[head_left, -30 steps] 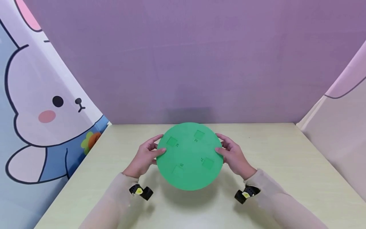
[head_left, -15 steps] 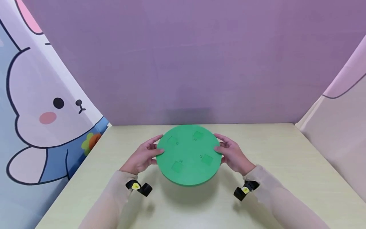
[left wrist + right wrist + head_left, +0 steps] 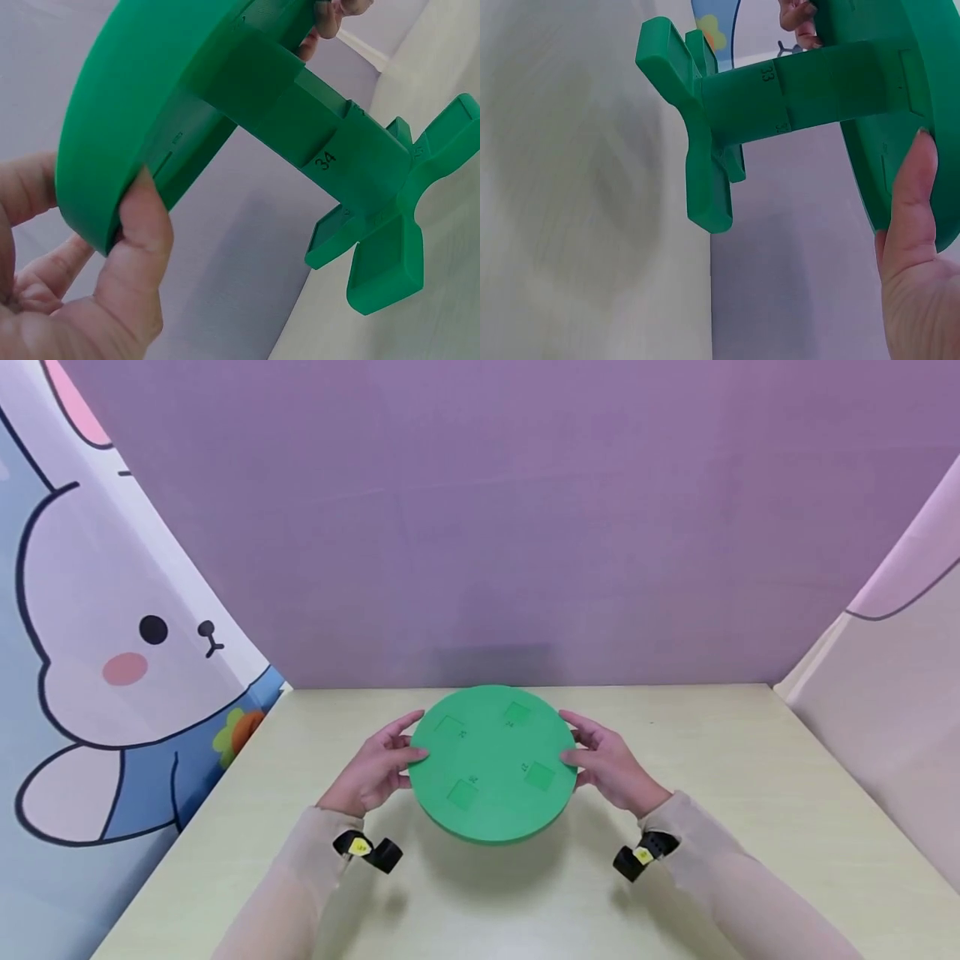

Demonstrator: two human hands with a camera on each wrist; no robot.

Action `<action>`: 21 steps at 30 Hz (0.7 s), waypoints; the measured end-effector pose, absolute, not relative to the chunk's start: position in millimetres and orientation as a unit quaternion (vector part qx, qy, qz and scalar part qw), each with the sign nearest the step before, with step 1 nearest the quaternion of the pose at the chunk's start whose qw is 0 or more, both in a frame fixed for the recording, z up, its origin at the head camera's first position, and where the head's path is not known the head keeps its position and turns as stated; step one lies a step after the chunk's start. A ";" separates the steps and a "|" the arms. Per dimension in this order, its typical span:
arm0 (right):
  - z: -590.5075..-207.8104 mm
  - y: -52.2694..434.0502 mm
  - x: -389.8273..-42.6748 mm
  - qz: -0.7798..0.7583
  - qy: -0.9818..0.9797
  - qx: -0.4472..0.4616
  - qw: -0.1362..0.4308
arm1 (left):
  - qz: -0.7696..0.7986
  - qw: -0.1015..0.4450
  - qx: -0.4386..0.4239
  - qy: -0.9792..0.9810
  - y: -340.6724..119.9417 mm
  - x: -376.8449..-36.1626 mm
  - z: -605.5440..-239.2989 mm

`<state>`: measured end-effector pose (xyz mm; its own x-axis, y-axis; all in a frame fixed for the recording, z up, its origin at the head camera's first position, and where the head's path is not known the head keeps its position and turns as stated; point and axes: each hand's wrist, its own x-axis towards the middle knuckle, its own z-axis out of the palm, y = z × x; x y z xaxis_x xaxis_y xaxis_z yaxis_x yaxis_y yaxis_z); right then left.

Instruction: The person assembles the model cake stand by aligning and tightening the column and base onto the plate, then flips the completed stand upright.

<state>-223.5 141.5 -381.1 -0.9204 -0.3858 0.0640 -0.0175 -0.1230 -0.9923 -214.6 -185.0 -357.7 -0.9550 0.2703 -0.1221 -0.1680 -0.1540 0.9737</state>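
Both hands hold a green pedestal table [image 3: 492, 814] of small size by its round top, over the tabletop. The top bears square recesses with small numbers. My left hand [image 3: 378, 772] grips the left rim, thumb on top; my right hand [image 3: 611, 770] grips the right rim the same way. Below the top, the left wrist view shows a column [image 3: 330, 150] marked 34 and a base with splayed feet [image 3: 386, 262]. The right wrist view shows the same base [image 3: 709, 180] close to the tabletop; whether it touches is unclear. The head view hides column and base.
A pale wooden tabletop [image 3: 720, 752] lies under the hands. Behind it rises a purple cloth backdrop [image 3: 480, 527]. A printed rabbit cloth [image 3: 82, 610] hangs at the left and a pale cloth [image 3: 892, 710] at the right.
The round top has tipped flatter, its near edge rising slightly in the head view so that the front rim shows. Both hands keep their grip and have shifted only a little.
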 end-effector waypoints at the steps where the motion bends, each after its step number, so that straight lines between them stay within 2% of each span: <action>1: -381.7 142.0 -224.0 -0.732 0.651 -0.157 0.124 | 0.758 0.145 0.041 0.634 -184.9 -215.1 -358.3; 7: -384.8 143.0 -225.1 -0.731 0.645 -0.184 0.124 | 0.755 0.147 0.041 0.637 -188.0 -215.6 -361.3; 21: -385.4 142.2 -224.5 -0.725 0.660 -0.148 0.129 | 0.755 0.151 0.043 0.636 -190.2 -217.3 -367.4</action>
<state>-224.5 142.2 -385.4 -0.9232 -0.3819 0.0439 -0.0079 -0.0954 -0.9954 -217.3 -190.2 -367.4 -0.9505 0.2835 -0.1272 -0.1736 -0.1449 0.9741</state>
